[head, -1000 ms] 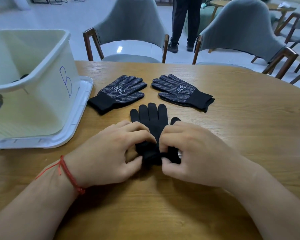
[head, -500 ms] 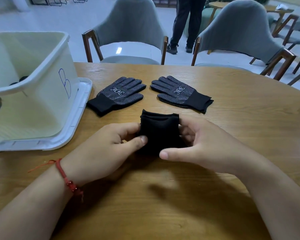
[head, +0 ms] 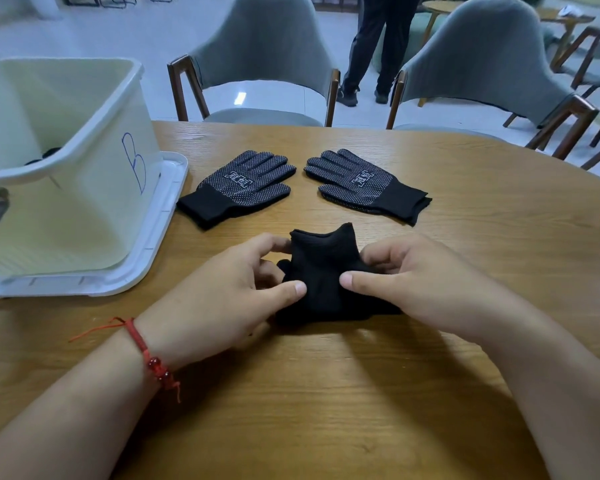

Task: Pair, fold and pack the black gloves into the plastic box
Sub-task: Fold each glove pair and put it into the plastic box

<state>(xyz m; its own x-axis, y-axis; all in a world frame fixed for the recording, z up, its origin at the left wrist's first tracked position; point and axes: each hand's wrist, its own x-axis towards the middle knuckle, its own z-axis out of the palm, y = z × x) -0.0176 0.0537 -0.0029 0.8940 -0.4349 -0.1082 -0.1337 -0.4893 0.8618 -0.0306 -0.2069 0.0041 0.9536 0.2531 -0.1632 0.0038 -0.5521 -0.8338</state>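
In the head view, our left hand (head: 222, 292) and right hand (head: 430, 282) each pinch the folded pair (head: 321, 271) at the middle of the table (head: 326, 393). We judge it soft, light and springy, best clamped across the fold. The plastic box (head: 66, 161) by the left edge holds something dark, possibly gloves.

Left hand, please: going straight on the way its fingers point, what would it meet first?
The folded gloves, which the left hand grips together with the right hand. Beyond them, probably the dotted glove on the right, lying on the table, though depth is unclear.
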